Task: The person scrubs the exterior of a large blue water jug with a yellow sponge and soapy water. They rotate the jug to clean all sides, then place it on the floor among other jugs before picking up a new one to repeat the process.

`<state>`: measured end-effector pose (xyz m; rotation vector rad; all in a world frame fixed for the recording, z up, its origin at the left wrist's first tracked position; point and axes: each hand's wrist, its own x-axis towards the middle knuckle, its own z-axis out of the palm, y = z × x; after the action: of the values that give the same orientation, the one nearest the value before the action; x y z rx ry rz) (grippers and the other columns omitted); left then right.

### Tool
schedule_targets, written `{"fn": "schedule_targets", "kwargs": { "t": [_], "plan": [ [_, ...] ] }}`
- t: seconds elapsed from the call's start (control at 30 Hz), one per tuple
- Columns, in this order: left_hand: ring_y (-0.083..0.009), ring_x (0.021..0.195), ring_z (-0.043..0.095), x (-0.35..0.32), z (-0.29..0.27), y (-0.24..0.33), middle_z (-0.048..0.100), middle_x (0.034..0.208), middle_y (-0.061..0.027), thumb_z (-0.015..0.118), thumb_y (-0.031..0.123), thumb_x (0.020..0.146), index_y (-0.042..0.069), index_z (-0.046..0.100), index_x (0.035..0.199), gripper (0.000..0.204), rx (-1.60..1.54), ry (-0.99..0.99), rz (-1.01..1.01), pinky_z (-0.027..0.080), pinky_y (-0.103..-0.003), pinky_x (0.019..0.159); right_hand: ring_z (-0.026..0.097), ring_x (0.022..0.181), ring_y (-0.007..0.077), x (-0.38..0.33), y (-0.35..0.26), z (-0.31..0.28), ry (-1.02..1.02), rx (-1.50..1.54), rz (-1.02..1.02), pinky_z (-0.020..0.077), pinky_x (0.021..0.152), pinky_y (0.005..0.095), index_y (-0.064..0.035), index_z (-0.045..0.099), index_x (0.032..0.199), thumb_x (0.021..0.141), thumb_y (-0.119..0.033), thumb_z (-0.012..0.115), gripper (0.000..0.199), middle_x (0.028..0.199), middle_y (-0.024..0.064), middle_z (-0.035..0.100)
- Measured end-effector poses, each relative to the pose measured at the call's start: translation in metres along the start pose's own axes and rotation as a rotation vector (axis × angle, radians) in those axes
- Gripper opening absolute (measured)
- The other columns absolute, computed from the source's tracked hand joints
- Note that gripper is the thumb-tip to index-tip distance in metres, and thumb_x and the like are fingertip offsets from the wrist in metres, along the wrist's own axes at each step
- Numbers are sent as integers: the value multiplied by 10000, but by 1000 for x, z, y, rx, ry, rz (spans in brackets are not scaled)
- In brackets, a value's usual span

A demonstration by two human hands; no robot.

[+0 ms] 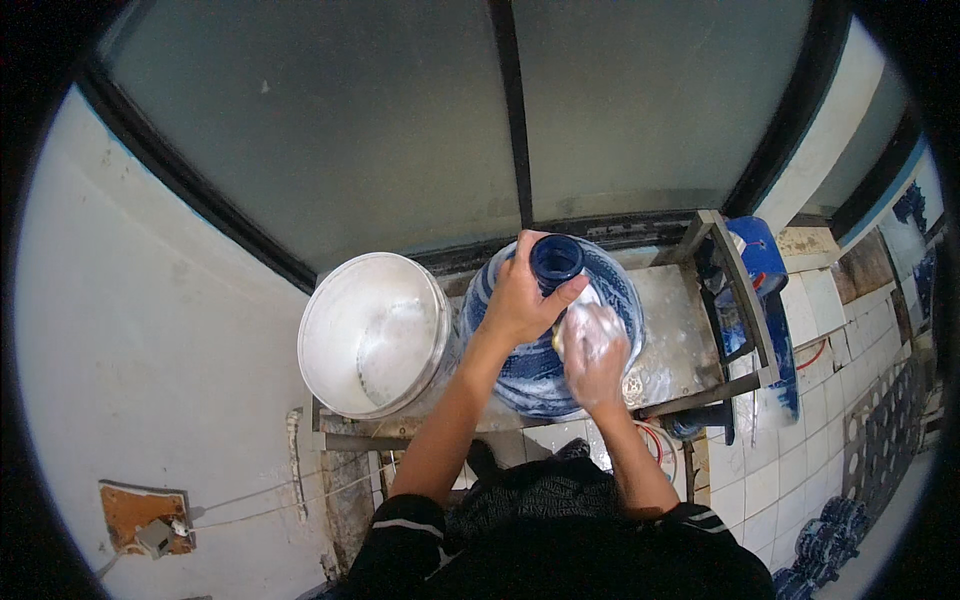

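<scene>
A large blue water jug [525,392], streaked with white suds, stands in front of me with its open neck [557,258] facing up. My left hand [522,303] is wrapped round the neck, thumb on the near side. On the jug's right shoulder, my right hand [597,358] is closed and coated in foam. It presses a soapy pad against the jug; only a yellowish edge and white lather show beside the fingers, and the rest is hidden under the hand.
Left of the jug stands a white round bucket [375,335], also on the wet metal bench [678,325]. A raised metal frame [745,300] edges the bench's right end. Beyond it sits a blue container [758,256]. Dark-framed glass panes [640,110] rise behind; white tiles [765,490] cover the floor.
</scene>
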<state>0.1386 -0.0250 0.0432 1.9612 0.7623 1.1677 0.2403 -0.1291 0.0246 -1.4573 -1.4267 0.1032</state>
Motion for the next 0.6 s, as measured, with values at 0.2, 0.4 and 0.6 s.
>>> {"fn": "schedule_targets", "kwargs": {
  "t": [0.2, 0.4, 0.6],
  "plan": [
    [-421, 1345, 316, -57, -20, -15, 324, 1459, -266, 474, 385, 939, -16, 328, 1412, 637, 583, -141, 103, 215, -478, 1128, 504, 794, 395, -33, -24, 6, -58, 300, 130, 410, 742, 459, 24, 544, 862, 847, -84, 485, 124, 835, 209, 512],
    [-420, 1331, 303, -151, -75, -27, 318, 1439, -254, 630, 277, 787, -7, 351, 1365, 701, 484, -64, -25, 268, -501, 1075, 489, 1001, 429, -17, -101, 98, -292, 223, -148, 392, 906, 483, 16, 503, 1148, 840, -114, 549, 338, 1088, 245, 502],
    [-399, 1053, 588, -207, -154, -27, 617, 1122, -240, 585, 169, 865, -12, 594, 1128, 320, 343, -225, -188, 455, -454, 903, 477, 1217, 350, -20, -123, 188, -551, 425, 71, 421, 985, 423, 22, 394, 1354, 874, -165, 644, 572, 1288, 221, 484]
  ]
}}
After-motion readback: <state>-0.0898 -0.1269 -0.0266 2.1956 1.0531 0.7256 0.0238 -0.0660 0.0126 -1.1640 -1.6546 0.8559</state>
